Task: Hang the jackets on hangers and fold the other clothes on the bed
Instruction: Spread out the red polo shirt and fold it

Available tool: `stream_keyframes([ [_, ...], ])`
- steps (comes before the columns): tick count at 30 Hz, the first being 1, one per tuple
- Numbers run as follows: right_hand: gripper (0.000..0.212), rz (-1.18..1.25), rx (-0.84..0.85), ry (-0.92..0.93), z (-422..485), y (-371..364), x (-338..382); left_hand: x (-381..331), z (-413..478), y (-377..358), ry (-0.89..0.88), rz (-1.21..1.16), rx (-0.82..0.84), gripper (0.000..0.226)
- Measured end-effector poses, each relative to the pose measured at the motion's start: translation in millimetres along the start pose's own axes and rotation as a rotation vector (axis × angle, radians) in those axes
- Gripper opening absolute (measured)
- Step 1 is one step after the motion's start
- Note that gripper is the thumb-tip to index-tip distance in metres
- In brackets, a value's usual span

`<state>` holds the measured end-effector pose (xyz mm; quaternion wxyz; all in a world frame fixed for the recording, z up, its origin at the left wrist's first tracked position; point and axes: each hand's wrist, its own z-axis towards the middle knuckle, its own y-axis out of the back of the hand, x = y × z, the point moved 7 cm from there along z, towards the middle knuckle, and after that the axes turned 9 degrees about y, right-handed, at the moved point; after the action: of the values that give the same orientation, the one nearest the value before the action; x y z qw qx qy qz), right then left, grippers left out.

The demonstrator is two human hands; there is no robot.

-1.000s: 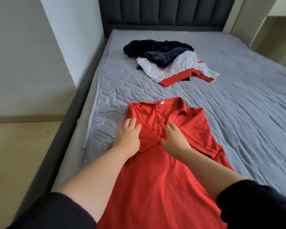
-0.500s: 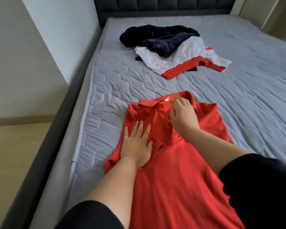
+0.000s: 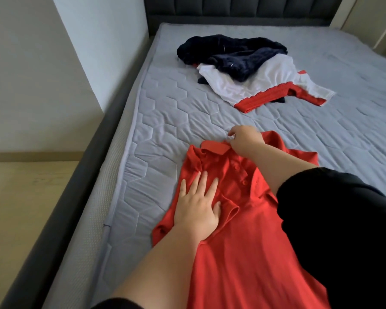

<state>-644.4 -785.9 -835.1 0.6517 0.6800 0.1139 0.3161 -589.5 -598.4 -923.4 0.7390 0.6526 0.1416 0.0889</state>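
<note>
1. Spread front-up on the near part of the grey quilted mattress, a bright red short-sleeved polo shirt lies with its collar pointing toward the headboard and its hem running out of view at the bottom edge.
2. The left hand presses flat on the shirt's left chest, fingers spread wide and palm down; its grip holds nothing, only weighing the cloth down just beside a bunched fold of the placket.
3. The right hand reaches across to the top of the shirt, where thumb and fingers pinch the red collar at its far edge, so this grip is narrow and closed on the collar.
4. A black sleeve covers the right upper arm and hides part of the shirt's right side.
5. Small red buttons show down the placket between the two hands.
6. Farther up the bed, well apart from the polo, a heap of clothes lies crumpled: a dark navy fleecy garment on top of a white garment with red ribbed trim.
7. A dark grey padded headboard stands at the far end of the mattress.
8. To the left, a dark bed frame borders the mattress, with pale wooden floor and a cream wall beyond.
</note>
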Motion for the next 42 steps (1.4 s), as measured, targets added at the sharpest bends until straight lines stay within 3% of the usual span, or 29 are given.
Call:
stream_keyframes([
  [3,0.019,-0.105,-0.043,0.018,-7,6,5,-1,-2,4,0.001,0.009,0.004,0.065],
  [6,0.013,-0.076,-0.253,0.052,-29,29,10,0,-9,23,0.026,-0.147,-0.071,0.062],
  [9,0.009,0.017,-0.381,0.122,-58,47,12,9,-18,62,0.080,-0.424,-0.303,0.052],
  [13,0.005,0.064,-0.398,0.265,-86,61,18,20,1,123,0.089,-0.622,-0.548,0.046],
  [15,0.005,0.078,-0.380,0.294,-93,66,20,11,24,144,0.017,-0.575,-0.485,0.048],
  [19,0.007,0.075,-0.363,0.341,-103,76,28,-20,57,159,-0.196,-0.373,-0.165,0.052],
  [22,0.007,0.070,-0.376,0.394,-107,87,35,-30,63,171,-0.246,-0.159,-0.176,0.024],
  [25,0.013,-0.116,-0.282,0.445,-104,89,37,-29,67,182,-0.193,-0.028,-0.235,0.019],
  [28,0.019,-0.396,-0.138,0.360,-94,91,16,-27,70,187,-0.167,0.044,-0.234,0.017],
  [34,0.023,-0.503,0.011,0.011,-84,104,-50,-9,80,186,0.014,0.004,-0.194,0.015],
  [38,0.004,-0.179,-0.095,-0.138,-83,119,-76,17,92,179,0.240,-0.131,-0.129,0.025],
  [42,0.023,0.290,-0.157,-0.267,-88,122,-87,41,97,163,0.416,-0.355,-0.048,0.030],
])
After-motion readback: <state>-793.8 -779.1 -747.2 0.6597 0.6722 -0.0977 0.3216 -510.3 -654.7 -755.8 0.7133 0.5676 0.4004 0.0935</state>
